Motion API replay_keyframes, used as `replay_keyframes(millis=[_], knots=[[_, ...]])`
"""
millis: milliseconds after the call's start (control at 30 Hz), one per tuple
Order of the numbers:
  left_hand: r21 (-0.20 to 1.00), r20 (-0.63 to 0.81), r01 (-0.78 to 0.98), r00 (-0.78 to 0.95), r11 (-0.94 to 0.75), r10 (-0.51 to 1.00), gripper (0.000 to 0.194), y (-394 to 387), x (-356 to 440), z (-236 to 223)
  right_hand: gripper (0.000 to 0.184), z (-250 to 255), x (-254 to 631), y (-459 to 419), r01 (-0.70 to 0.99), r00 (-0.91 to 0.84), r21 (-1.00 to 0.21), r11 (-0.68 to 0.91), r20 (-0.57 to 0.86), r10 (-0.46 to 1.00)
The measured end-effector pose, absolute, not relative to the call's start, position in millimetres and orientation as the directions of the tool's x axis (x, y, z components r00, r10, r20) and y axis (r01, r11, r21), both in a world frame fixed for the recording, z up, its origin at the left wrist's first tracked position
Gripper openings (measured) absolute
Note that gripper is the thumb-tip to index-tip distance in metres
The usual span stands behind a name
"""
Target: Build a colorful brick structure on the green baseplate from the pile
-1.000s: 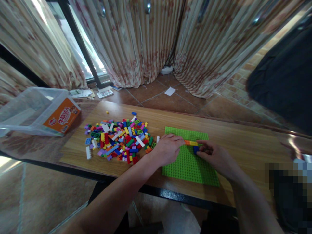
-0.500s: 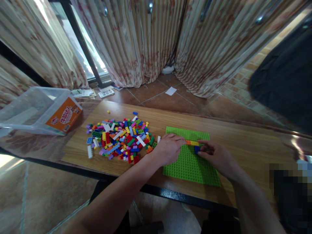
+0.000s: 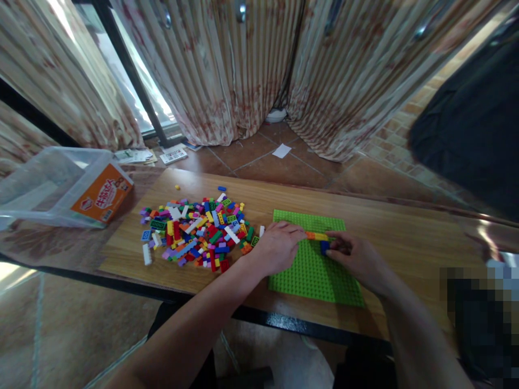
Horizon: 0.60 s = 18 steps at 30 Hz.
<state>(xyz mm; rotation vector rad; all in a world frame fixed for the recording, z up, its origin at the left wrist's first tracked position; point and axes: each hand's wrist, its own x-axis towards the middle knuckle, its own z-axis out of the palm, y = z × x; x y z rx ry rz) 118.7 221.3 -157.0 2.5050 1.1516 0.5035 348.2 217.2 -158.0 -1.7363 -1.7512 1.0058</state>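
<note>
Orange-and-yellow brick row (image 3: 317, 236) over far half of green baseplate (image 3: 316, 270), long axis left-right, orange end left, yellow end right. Left hand (image 3: 280, 247) fingers at orange end, grip hidden. Right hand (image 3: 354, 256) narrow, fingertips at yellow end and blue brick (image 3: 325, 247), just near of it. Brick pile (image 3: 198, 232) left on surface (image 3: 405, 243).

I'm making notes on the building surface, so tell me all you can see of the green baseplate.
The green baseplate is a thin, roughly square sheet, apparently plastic, with rows of small round studs. It lies flat on the wooden tabletop, right of the loose brick pile. Both hands are over it, the left covering part of its left side, with orange, yellow and blue bricks between them. Whether those are pressed on is unclear.
</note>
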Motion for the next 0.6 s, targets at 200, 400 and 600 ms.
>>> replay_keyframes(millis=[200,400,600], knots=[[0.472,0.198,0.630,0.606,-0.617,0.771,0.033,222,118,-158,0.038,-156,346,216,0.618,-0.074,-0.783,-0.074,-0.151,0.986],[0.533,0.257,0.628,0.518,-0.567,0.816,0.034,226,110,-156,0.040,-155,350,213,0.612,-0.118,-0.788,-0.059,-0.165,0.979],[0.566,0.298,0.624,0.454,-0.538,0.840,0.033,237,96,-151,0.056,-153,345,210,0.729,-0.110,-0.684,-0.025,-0.153,0.982]])
